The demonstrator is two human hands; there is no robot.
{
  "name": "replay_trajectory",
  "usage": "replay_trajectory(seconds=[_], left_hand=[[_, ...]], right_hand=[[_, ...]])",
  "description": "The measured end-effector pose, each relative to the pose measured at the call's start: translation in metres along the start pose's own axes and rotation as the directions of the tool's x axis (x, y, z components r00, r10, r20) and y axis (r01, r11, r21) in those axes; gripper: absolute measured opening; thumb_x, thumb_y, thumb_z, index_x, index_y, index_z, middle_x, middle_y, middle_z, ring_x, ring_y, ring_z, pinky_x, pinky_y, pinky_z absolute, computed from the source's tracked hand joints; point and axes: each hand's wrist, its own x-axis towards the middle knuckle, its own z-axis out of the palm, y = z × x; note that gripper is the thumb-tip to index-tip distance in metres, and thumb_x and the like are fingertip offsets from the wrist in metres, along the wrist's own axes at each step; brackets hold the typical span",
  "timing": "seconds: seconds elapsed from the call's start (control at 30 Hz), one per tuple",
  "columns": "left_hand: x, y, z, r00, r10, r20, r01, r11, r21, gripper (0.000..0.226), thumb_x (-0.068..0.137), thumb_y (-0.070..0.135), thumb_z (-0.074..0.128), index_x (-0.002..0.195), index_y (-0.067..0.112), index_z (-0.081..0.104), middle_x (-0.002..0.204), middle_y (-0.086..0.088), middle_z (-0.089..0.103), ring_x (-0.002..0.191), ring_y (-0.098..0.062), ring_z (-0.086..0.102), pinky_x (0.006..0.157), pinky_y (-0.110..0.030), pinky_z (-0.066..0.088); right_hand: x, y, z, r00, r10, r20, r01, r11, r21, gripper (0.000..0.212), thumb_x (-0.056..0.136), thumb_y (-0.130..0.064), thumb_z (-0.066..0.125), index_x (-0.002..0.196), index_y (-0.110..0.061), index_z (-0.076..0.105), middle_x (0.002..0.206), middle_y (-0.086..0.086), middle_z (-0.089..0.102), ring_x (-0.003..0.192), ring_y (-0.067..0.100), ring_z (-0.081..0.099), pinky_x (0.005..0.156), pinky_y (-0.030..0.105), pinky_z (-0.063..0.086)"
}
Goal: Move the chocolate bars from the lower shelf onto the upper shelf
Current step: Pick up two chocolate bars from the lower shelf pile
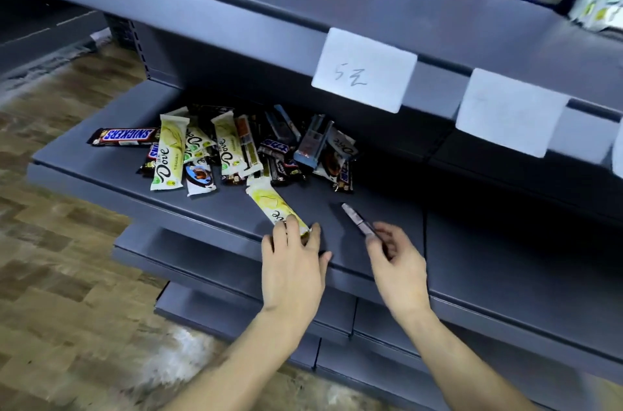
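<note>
Yellow Dove bar under my left hand; picking stage.
Fingers curl over it (grip seems partial); right hand pinches a dark bar; next, lift both to the upper shelf.

Matt grey painted metal shelf beneath the left hand; glossy plastic-looking chocolate bar wrappers beyond it; smooth white paper labels above; wood-patterned floor to its left.
</note>
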Motion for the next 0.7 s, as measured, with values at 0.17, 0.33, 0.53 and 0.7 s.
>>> replay_trajectory(seconds=[0.17,0.33,0.53,0.7], left_hand=[[-0.001,0.012,-0.008,0.998,0.046,0.042,-0.043,0.998,-0.052,0.057,0.083,0.046,0.064,0.132,0.019,0.055,0.112,-0.013,0.053,0.098,-0.029,0.049,0.078,-0.038,0.047],[0.003,0.018,-0.018,0.986,0.076,0.148,-0.037,0.968,-0.247,0.063,0.088,0.049,0.06,0.137,0.013,0.044,0.126,-0.006,0.038,0.113,-0.021,0.041,0.094,-0.029,0.044],[0.013,0.003,-0.022,0.958,0.166,0.233,-0.058,0.911,-0.409,0.075,0.084,0.048,0.066,0.145,0.016,0.037,0.146,0.002,0.027,0.133,-0.017,0.028,0.108,-0.028,0.035],[0.012,-0.005,-0.02,0.952,0.198,0.235,-0.084,0.903,-0.421,0.07,0.088,0.038,0.065,0.148,0.022,0.032,0.151,0.004,0.023,0.136,-0.017,0.024,0.109,-0.028,0.033]], right_hand=[[0.011,0.003,-0.018,0.998,0.056,0.024,-0.057,0.998,0.039,0.019,0.099,-0.025,0.048,0.104,-0.026,0.067,0.094,-0.003,0.067,0.065,0.004,0.063,0.056,0.007,0.041],[0.013,0.008,-0.027,0.997,0.063,0.038,-0.063,0.998,-0.021,0.017,0.099,-0.028,0.051,0.107,-0.027,0.066,0.09,0.0,0.07,0.056,0.0,0.062,0.051,0.008,0.04],[0.012,0.014,-0.033,0.995,0.007,0.098,0.008,0.989,-0.147,0.034,0.085,-0.023,0.071,0.118,-0.028,0.063,0.11,-0.012,0.06,0.095,0.0,0.056,0.08,0.004,0.037],[0.009,0.016,-0.023,0.991,0.075,-0.112,-0.09,0.987,-0.135,0.038,0.08,-0.033,0.076,0.114,-0.024,0.06,0.101,-0.006,0.065,0.09,0.009,0.062,0.073,0.013,0.042]])
